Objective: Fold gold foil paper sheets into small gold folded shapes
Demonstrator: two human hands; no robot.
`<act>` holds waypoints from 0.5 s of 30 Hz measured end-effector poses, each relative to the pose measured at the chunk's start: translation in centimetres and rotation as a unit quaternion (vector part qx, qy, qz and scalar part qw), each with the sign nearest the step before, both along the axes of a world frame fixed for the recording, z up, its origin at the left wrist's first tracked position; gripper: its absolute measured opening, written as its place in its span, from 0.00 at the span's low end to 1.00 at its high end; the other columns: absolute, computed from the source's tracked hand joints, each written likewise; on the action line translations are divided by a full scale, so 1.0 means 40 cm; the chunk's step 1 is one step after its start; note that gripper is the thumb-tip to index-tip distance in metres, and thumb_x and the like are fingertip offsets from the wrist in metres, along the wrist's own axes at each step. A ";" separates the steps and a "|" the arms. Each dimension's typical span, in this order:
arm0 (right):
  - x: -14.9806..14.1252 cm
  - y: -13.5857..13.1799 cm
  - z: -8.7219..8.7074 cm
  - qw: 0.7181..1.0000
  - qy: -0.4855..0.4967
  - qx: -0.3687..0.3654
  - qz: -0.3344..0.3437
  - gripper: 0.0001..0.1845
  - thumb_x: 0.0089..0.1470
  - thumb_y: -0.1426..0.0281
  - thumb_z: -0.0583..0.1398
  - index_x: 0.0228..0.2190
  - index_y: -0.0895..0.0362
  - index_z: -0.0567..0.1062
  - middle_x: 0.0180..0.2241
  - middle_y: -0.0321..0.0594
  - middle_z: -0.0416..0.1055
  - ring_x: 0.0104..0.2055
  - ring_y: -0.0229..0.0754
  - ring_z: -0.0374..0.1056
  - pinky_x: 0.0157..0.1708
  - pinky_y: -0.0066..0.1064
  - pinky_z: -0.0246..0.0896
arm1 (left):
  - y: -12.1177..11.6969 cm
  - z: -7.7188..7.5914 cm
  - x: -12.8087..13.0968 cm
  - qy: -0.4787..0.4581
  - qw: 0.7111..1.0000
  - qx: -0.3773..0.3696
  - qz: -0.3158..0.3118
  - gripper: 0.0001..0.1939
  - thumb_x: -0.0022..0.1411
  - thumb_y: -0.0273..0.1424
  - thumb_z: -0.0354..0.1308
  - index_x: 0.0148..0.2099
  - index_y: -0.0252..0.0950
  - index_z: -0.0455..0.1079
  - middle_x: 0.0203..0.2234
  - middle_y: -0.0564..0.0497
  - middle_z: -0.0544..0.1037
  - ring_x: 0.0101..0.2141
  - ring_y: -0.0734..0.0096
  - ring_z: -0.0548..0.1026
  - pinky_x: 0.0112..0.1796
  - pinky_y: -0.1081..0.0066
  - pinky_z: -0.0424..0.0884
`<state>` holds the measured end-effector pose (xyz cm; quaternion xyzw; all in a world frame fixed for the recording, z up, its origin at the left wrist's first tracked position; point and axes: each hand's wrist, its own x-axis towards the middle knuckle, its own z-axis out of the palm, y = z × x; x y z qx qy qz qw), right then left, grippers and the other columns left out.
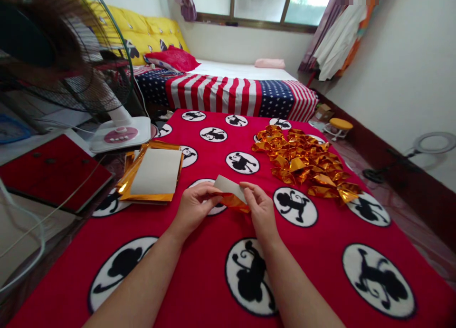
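Folding appears in hand: the left hand [194,207] and right hand [262,208] each pinch one end of a gold-foil paper sheet [230,187] over the monkey-print blanket [199,290], between flat stack [156,171] and folded foil pieces [302,161]. The next move, I judge, calls for even creasing.

You are facing a bed [228,72] under a bright window [261,4]. A stool [341,123] is standing by the right wall [402,57].

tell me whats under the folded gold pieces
Red cloth lies under the folded gold pieces, with parts of white circles showing at their edges; whatever the pieces fully cover cannot be seen.
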<state>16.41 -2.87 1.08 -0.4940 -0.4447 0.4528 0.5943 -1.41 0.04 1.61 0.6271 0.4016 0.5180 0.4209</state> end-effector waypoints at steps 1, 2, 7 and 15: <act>-0.001 0.000 0.001 1.000 0.008 -0.006 0.004 0.19 0.54 0.57 0.62 0.43 0.55 0.76 0.36 0.40 0.77 0.38 0.44 0.73 0.38 0.33 0.67 | -0.001 0.000 -0.001 -0.002 1.000 0.005 -0.001 0.03 0.52 0.29 0.67 0.32 0.36 0.79 0.32 0.48 0.79 0.34 0.69 0.77 0.35 0.75 0.73; -0.001 0.000 0.002 1.000 0.010 -0.013 0.007 0.20 0.52 0.59 0.64 0.44 0.55 0.75 0.34 0.40 0.77 0.36 0.44 0.73 0.37 0.32 0.67 | -0.002 0.001 -0.001 -0.005 1.000 0.006 -0.003 0.03 0.53 0.29 0.66 0.32 0.36 0.79 0.33 0.48 0.79 0.35 0.69 0.77 0.35 0.74 0.73; 0.005 -0.002 0.008 0.999 -0.015 -0.041 -0.002 0.25 0.45 0.64 0.68 0.46 0.55 0.74 0.25 0.34 0.74 0.24 0.38 0.68 0.25 0.28 0.63 | -0.002 0.007 0.004 -0.029 0.999 -0.023 -0.012 0.05 0.51 0.30 0.68 0.33 0.35 0.79 0.40 0.46 0.79 0.40 0.65 0.77 0.38 0.73 0.75; 0.001 -0.003 0.007 0.999 0.029 -0.024 0.007 0.24 0.46 0.66 0.67 0.46 0.54 0.72 0.28 0.36 0.77 0.28 0.41 0.72 0.28 0.30 0.67 | -0.005 0.027 0.005 -0.105 0.966 -0.229 -0.065 0.15 0.45 0.35 0.72 0.35 0.32 0.80 0.29 0.48 0.82 0.30 0.67 0.79 0.34 0.71 0.76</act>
